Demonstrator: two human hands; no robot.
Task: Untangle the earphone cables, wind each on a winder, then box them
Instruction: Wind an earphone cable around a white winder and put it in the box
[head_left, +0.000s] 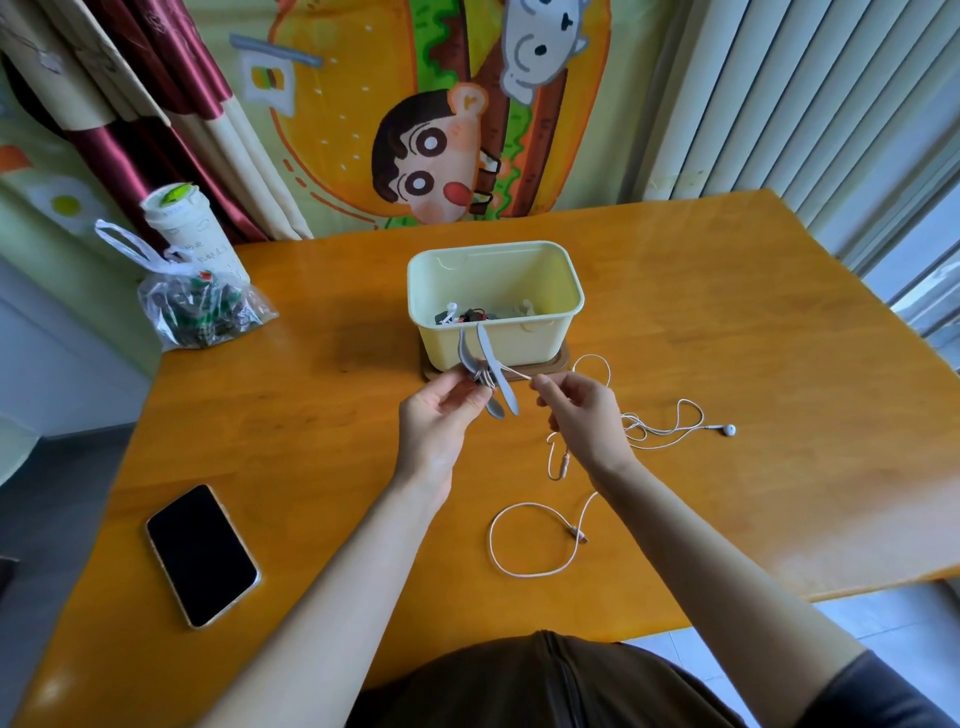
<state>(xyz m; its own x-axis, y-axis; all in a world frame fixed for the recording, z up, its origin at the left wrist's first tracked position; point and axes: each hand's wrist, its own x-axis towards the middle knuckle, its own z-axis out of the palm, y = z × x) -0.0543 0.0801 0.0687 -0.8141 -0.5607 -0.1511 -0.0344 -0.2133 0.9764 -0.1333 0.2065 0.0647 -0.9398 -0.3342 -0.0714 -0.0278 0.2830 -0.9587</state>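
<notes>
1. The left hand (441, 415) is raised just in front of the box, with thumb and fingers closed round the middle of a grey winder (487, 348).
2. The winder's two long arms cross in an X. Their upper ends overlap the front wall of the box in this view, and the lower ends point down past the left thumb.
3. A few turns of white earphone cable (491, 540) sit at the crossing of the arms.
4. The right hand (579, 415) is just beside the left. Thumb and forefinger pinch the cable, which runs in a short, taut line from the winder to that pinch.
5. The rest of the cable lies loose on the table (727, 322) under and to the right of the right hand. There is a small tangle of loops, one earbud (729, 429) out to the right, an inline remote (563, 465) below the wrist, and a wide loop ending in the plug (578, 535) nearer the person.
6. The pale yellow box (519, 343) stands open on a brown base (558, 365) at the middle of the table. Other earphones and dark pieces lie in its bottom, too small to tell apart.
7. A black phone (202, 555) lies screen up at the near left. A knotted plastic bag (200, 312) and a lidded cup (182, 223) stand at the far left corner.
</notes>
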